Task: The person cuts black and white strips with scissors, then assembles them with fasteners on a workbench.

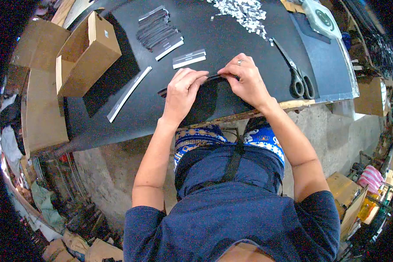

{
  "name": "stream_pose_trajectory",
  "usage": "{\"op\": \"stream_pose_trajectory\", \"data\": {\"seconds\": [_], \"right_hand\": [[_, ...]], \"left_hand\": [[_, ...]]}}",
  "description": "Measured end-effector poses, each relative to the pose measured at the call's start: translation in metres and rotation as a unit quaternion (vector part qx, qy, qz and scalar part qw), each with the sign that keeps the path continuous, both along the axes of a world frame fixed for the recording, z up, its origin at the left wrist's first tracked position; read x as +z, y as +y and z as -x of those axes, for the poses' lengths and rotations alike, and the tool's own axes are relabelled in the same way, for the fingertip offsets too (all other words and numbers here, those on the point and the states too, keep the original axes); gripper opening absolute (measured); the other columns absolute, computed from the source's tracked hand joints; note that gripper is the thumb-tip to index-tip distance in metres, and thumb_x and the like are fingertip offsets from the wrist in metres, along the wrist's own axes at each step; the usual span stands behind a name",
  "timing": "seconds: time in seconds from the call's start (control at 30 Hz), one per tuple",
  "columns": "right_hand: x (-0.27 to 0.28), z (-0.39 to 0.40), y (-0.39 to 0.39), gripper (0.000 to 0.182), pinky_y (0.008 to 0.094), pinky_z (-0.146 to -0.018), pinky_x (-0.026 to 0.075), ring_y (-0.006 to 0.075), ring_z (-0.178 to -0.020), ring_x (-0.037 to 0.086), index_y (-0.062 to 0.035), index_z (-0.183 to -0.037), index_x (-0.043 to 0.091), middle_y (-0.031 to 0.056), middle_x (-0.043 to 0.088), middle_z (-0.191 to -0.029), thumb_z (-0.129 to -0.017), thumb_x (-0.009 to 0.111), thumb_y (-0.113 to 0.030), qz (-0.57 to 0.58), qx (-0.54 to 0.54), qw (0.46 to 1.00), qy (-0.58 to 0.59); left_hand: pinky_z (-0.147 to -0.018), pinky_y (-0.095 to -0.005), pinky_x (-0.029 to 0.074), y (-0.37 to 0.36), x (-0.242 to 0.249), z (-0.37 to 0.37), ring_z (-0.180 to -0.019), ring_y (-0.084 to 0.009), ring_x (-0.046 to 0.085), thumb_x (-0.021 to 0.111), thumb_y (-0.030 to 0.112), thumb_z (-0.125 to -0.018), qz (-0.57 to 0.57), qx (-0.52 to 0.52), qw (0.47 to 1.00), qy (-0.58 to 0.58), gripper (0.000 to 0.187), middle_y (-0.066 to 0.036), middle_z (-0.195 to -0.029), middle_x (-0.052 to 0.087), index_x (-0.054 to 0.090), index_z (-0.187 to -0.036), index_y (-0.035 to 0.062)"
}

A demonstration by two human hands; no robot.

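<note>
A thin dark strip [162, 92] runs between my two hands above the black tabletop. My left hand [184, 91] pinches it near its middle, and its far-left end sticks out past the wrist side. My right hand [244, 80], with a ring on one finger, pinches the strip's right end. Just beyond them lie short black-and-white strips [189, 58]. Farther back is a pile of dark strips [158, 30]. One long pale-edged strip [129, 94] rests at the left. Black-handled scissors [296, 72] lie to the right, their blades pointing away.
An open cardboard box [89, 56] stands at the left. Many small white pieces [244, 15] are scattered at the back. A clear plastic container [322, 18] sits at the back right, near a blue-grey sheet [329, 65]. The table's worn front edge [231, 116] is close to my body.
</note>
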State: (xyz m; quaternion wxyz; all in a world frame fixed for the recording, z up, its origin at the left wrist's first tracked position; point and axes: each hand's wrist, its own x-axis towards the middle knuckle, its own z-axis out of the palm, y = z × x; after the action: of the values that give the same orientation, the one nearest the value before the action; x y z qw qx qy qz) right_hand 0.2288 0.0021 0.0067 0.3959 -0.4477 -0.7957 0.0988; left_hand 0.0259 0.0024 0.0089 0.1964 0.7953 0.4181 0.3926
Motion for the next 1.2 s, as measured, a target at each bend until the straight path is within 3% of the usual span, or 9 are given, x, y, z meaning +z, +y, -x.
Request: {"op": "stream_pose_trajectory", "data": {"seconds": [0.2, 0.47, 0.57, 0.63, 0.7, 0.77, 0.9, 0.97, 1.2], "right_hand": [[0.001, -0.001, 0.001, 0.014, 0.0379, -0.078, 0.042, 0.0261, -0.084, 0.056, -0.0070, -0.078, 0.068, 0.0073, 0.062, -0.078, -0.067, 0.063, 0.001, 0.001, 0.017, 1.000, 0.010], [-0.001, -0.007, 0.003, 0.023, 0.0347, -0.077, 0.044, 0.0251, -0.084, 0.058, -0.0061, -0.091, 0.066, 0.0079, 0.063, -0.081, -0.070, 0.065, 0.004, 0.014, 0.043, 0.999, -0.017], [0.011, -0.006, -0.005, 0.029, 0.0291, -0.072, 0.045, 0.0185, -0.078, 0.060, -0.0065, -0.101, 0.062, 0.0065, 0.063, -0.080, -0.074, 0.064, 0.003, 0.142, 0.021, 0.986, 0.080], [0.021, -0.008, -0.008, 0.032, 0.0302, -0.069, 0.047, 0.0182, -0.076, 0.062, -0.0068, -0.105, 0.060, 0.0062, 0.064, -0.079, -0.074, 0.064, 0.001, 0.215, 0.034, 0.968, 0.125], [0.024, -0.009, -0.009, 0.036, 0.0313, -0.066, 0.048, 0.0179, -0.074, 0.063, -0.0072, -0.109, 0.057, 0.0060, 0.065, -0.078, -0.074, 0.064, -0.001, 0.286, 0.048, 0.942, 0.169], [0.025, -0.011, -0.011, 0.039, 0.0231, -0.067, 0.043, 0.0058, -0.073, 0.056, -0.0067, -0.114, 0.055, 0.0011, 0.062, -0.077, -0.077, 0.063, 0.002, 0.324, 0.067, 0.924, 0.191], [0.026, -0.015, -0.012, 0.040, 0.0228, -0.067, 0.043, 0.0057, -0.072, 0.056, -0.0060, -0.114, 0.054, 0.0007, 0.063, -0.077, -0.076, 0.063, 0.001, 0.321, 0.063, 0.928, 0.176], [0.025, -0.016, -0.012, 0.040, 0.0284, -0.064, 0.049, 0.0110, -0.071, 0.062, -0.0054, -0.111, 0.056, 0.0055, 0.065, -0.077, -0.073, 0.065, -0.003, 0.314, 0.055, 0.933, 0.168], [0.026, -0.017, -0.018, 0.034, 0.0321, -0.068, 0.050, 0.0197, -0.075, 0.063, -0.0035, -0.104, 0.060, 0.0089, 0.064, -0.080, -0.072, 0.068, -0.005, 0.260, 0.061, 0.954, 0.136]], "left_hand": [[-0.071, -0.0338, 0.048, 0.000, 0.002, -0.007, -0.079, -0.0237, 0.058, 0.068, 0.005, -0.074, -0.053, -0.021, 0.997, 0.052, 0.020, -0.007, -0.082, 0.061, 0.069, -0.094, 0.0041], [-0.070, -0.0329, 0.048, 0.004, -0.002, -0.005, -0.077, -0.0249, 0.060, 0.069, 0.004, -0.074, -0.035, -0.018, 0.998, 0.048, 0.017, -0.009, -0.080, 0.063, 0.071, -0.091, 0.0047], [-0.068, -0.0305, 0.048, 0.005, 0.010, -0.002, -0.074, -0.0209, 0.062, 0.069, 0.005, -0.075, 0.030, -0.026, 0.999, 0.030, 0.014, -0.008, -0.077, 0.064, 0.071, -0.089, 0.0031], [-0.067, -0.0277, 0.048, 0.008, 0.020, 0.004, -0.072, -0.0159, 0.062, 0.069, 0.006, -0.076, 0.212, -0.042, 0.976, 0.014, 0.014, -0.008, -0.077, 0.066, 0.072, -0.089, 0.0018], [-0.066, -0.0262, 0.047, 0.012, 0.024, 0.008, -0.072, -0.0116, 0.061, 0.070, 0.006, -0.076, 0.240, -0.057, 0.969, 0.034, 0.014, -0.005, -0.077, 0.067, 0.072, -0.089, 0.0008], [-0.067, -0.0257, 0.048, 0.013, 0.026, 0.008, -0.072, -0.0117, 0.062, 0.070, 0.006, -0.077, 0.318, -0.079, 0.945, 0.007, 0.015, -0.005, -0.077, 0.067, 0.072, -0.091, -0.0004], [-0.067, -0.0245, 0.049, 0.014, 0.024, 0.003, -0.072, -0.0113, 0.062, 0.070, 0.005, -0.078, 0.376, -0.107, 0.919, -0.046, 0.016, -0.005, -0.080, 0.067, 0.071, -0.092, -0.0028], [-0.065, -0.0235, 0.051, 0.012, 0.024, -0.005, -0.070, -0.0114, 0.063, 0.069, 0.005, -0.080, 0.416, -0.121, 0.895, -0.104, 0.015, -0.007, -0.081, 0.068, 0.070, -0.092, -0.0045], [-0.064, -0.0238, 0.052, 0.013, 0.018, -0.014, -0.068, -0.0114, 0.064, 0.067, 0.006, -0.082, 0.413, -0.125, 0.899, -0.074, 0.016, -0.007, -0.080, 0.069, 0.069, -0.093, -0.0054]]}}
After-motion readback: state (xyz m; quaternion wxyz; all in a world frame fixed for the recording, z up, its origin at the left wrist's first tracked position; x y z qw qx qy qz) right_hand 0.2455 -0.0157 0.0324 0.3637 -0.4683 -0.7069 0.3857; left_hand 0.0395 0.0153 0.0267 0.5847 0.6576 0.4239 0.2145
